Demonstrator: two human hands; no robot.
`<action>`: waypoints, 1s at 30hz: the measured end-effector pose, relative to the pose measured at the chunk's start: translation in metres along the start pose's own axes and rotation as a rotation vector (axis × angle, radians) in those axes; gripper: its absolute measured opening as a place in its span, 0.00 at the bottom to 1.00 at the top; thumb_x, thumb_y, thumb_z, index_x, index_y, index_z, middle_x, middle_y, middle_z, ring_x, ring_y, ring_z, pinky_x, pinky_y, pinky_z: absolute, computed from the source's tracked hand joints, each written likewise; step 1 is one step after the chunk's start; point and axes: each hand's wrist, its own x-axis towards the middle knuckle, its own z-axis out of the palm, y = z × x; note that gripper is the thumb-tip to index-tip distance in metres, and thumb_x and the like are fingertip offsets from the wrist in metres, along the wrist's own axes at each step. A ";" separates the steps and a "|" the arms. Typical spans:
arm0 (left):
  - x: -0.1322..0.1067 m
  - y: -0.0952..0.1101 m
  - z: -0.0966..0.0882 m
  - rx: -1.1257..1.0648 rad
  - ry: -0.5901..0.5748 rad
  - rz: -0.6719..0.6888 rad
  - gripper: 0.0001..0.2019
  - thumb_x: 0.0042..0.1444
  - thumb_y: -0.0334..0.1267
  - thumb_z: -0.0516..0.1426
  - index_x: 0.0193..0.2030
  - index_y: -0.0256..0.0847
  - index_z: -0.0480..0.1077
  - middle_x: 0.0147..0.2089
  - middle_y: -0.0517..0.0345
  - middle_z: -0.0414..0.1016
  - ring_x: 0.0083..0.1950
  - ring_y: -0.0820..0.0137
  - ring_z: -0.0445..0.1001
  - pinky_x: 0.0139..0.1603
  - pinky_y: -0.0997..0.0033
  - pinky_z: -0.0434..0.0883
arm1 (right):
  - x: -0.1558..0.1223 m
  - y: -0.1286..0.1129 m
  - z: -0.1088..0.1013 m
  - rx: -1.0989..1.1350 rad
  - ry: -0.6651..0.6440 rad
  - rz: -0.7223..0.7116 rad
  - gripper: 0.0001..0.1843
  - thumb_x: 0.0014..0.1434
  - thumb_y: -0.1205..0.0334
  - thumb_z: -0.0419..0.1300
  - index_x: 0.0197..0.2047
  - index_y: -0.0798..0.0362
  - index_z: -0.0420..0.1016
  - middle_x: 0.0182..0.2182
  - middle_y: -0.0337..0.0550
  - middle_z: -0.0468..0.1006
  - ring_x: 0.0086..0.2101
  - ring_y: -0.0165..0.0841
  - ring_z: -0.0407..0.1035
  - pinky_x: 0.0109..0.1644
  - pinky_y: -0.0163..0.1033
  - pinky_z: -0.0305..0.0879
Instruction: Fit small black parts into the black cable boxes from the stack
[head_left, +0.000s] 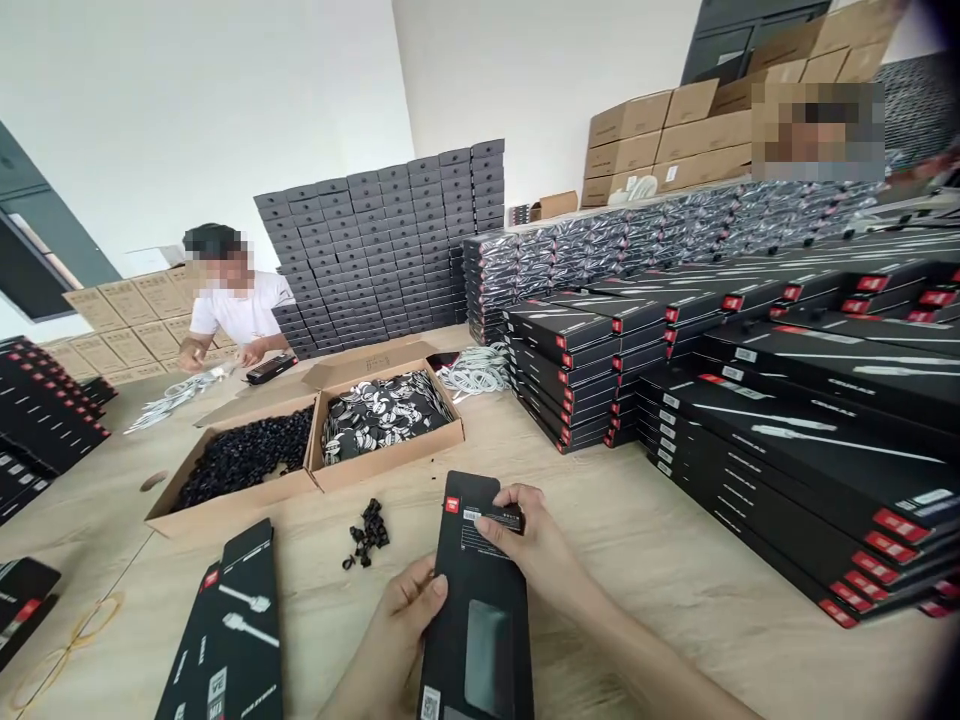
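Observation:
I hold a long flat black package box (478, 610) over the wooden table (645, 570), back side up, with a red tag near its top and a clear window lower down. My left hand (401, 610) grips its left edge, thumb on top. My right hand (529, 545) is closed on its upper right part, fingers pressing a small label there. A small heap of black clips (367, 533) lies just left of the box's top end.
Two open cardboard boxes hold black parts (247, 455) and black-and-white items (382, 412). Flat black sleeves (232, 630) lie at lower left. Tall stacks of black packages (795, 440) fill the right. A seated person in a white shirt (240, 310) works at the far left.

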 end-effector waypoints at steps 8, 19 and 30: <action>0.006 -0.018 0.000 0.101 0.210 0.206 0.27 0.54 0.48 0.60 0.60 0.46 0.67 0.62 0.50 0.70 0.65 0.58 0.64 0.65 0.61 0.60 | -0.042 -0.015 0.024 0.413 -0.155 0.241 0.35 0.60 0.34 0.48 0.62 0.46 0.63 0.63 0.44 0.64 0.63 0.40 0.54 0.67 0.47 0.49; -0.002 -0.033 0.017 0.152 0.218 0.269 0.41 0.37 0.38 0.70 0.60 0.42 0.60 0.61 0.45 0.69 0.63 0.55 0.66 0.61 0.61 0.65 | -0.050 -0.013 0.025 0.309 -0.228 0.273 0.35 0.60 0.36 0.50 0.61 0.50 0.65 0.57 0.48 0.71 0.58 0.44 0.62 0.64 0.49 0.55; -0.008 -0.014 0.020 0.354 0.101 0.177 0.32 0.43 0.37 0.66 0.57 0.45 0.65 0.58 0.51 0.72 0.60 0.53 0.68 0.62 0.51 0.63 | -0.012 -0.009 0.003 -0.583 0.031 -0.329 0.18 0.58 0.50 0.61 0.51 0.44 0.70 0.46 0.45 0.74 0.48 0.46 0.63 0.54 0.56 0.53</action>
